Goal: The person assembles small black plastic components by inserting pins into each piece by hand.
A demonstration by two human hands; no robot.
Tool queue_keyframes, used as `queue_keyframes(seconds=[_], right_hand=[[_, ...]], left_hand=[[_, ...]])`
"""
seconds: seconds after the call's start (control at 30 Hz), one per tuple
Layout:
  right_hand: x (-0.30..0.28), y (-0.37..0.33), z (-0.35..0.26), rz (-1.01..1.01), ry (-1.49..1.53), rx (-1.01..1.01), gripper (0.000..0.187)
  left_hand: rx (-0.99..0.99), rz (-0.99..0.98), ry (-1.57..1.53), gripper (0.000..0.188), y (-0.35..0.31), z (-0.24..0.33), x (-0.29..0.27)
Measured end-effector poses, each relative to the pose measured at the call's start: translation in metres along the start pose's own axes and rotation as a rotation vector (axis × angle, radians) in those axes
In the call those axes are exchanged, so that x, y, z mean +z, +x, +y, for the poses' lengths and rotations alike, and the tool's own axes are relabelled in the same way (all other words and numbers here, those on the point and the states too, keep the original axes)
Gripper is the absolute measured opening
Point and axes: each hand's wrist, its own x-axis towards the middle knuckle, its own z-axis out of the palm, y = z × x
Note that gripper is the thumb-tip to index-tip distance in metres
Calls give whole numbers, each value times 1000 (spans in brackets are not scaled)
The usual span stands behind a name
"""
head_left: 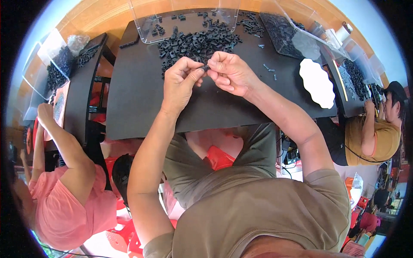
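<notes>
Over the dark table (137, 99), my two hands meet just in front of a pile of small black plastic parts (195, 43). A small black plastic part (205, 68) is pinched between the thumb and fingers of my left hand (183, 79). My right hand (230, 73) closes its thumb and forefinger on the same spot from the other side; the fingertips mostly cover the part, and whether a second tiny piece is in them I cannot make out. Several small metal springs (269, 68) lie on the table to the right of my hands.
A clear plastic bin (144, 36) lies behind the pile; another clear bin (284, 36) with black parts is at the back right. A white scalloped tray (317, 84) sits at the right edge. People in pink (73, 206) and mustard (374, 137) shirts work at neighbouring tables.
</notes>
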Motion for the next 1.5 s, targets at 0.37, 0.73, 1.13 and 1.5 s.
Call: queue_keyframes(seconds=[0.37, 0.73, 1.13, 1.5], right_hand=[[-3, -2, 8, -55, 132, 54, 13], [5, 2, 18, 31, -232, -207, 15], [7, -12, -32, 248, -617, -379, 11], [-118, -68, -209, 996, -1907, -950, 10]], left_hand=[[220, 61, 305, 8, -8, 4, 3], [243, 152, 451, 7, -8, 0, 4], [66, 28, 81, 14, -1, -3, 1], [381, 198, 698, 2, 2, 2, 9]])
